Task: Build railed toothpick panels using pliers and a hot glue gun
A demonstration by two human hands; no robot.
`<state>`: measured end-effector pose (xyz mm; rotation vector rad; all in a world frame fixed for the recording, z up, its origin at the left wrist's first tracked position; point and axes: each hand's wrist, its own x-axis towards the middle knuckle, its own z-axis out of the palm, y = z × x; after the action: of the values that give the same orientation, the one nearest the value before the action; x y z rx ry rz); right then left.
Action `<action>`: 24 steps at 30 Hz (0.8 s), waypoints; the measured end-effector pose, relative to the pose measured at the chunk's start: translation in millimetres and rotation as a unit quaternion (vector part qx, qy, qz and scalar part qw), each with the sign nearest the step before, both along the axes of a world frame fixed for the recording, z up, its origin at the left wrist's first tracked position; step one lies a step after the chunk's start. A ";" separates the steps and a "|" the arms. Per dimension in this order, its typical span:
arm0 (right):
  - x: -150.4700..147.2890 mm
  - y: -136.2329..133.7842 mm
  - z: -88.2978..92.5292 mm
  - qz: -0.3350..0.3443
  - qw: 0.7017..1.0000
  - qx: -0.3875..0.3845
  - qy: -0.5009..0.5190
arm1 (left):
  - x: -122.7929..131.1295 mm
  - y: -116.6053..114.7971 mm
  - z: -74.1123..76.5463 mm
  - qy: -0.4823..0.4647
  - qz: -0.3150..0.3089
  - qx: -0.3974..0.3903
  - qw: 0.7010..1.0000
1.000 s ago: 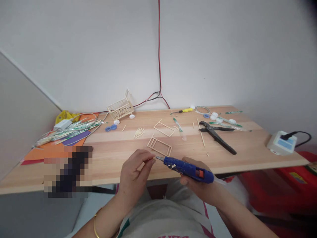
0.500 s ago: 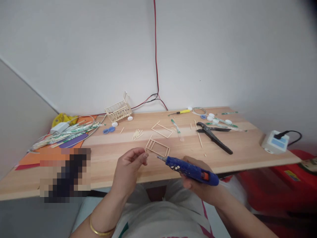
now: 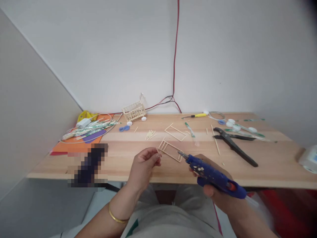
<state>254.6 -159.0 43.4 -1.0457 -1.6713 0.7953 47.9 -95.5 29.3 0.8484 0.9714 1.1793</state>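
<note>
My right hand (image 3: pixel 210 185) is wrapped round a blue hot glue gun (image 3: pixel 210 173), its metal nozzle pointing left over a small wooden stick frame (image 3: pixel 170 151) on the table. My left hand (image 3: pixel 147 165) is closed in a pinch on a short wooden stick (image 3: pixel 158 150), mostly hidden by the fingers, at the frame's left end. Just behind lies a second stick frame (image 3: pixel 175 133). A small pile of cut sticks (image 3: pixel 150 134) is to its left. Farther back stands a built stick model with slatted sides (image 3: pixel 134 111).
Black-handled cutters (image 3: pixel 235 147) and a long stick (image 3: pixel 215 140) lie right. A yellow-handled tool (image 3: pixel 199 115), wire coil (image 3: pixel 217 115) and bottle caps (image 3: pixel 230 122) are behind. Wrapped sticks (image 3: pixel 91 128) cover coloured sheets (image 3: pixel 60 146) at left. A blurred-out dark object (image 3: pixel 90 165) sits near the front edge.
The head view has turned left, so the table's things appear farther right. The glue gun's nozzle has drawn slightly away from my left fingertips, which keep their pinch.
</note>
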 end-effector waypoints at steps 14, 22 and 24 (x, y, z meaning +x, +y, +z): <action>-16.7 7.1 -35.2 0.028 0.999 -0.013 -0.037 | -9.9 -3.0 8.4 -0.134 -0.027 -0.036 0.990; -18.6 6.6 -35.5 0.029 0.998 -0.026 -0.039 | -10.9 -5.1 17.9 -0.158 -0.062 -0.084 0.982; -19.5 5.8 -34.5 0.026 0.999 -0.032 -0.031 | -10.7 -6.0 19.4 -0.184 -0.086 -0.095 0.974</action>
<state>235.1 -153.2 8.9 -1.0856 -1.7416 0.8619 37.2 -101.4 48.8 0.5235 0.6787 1.0298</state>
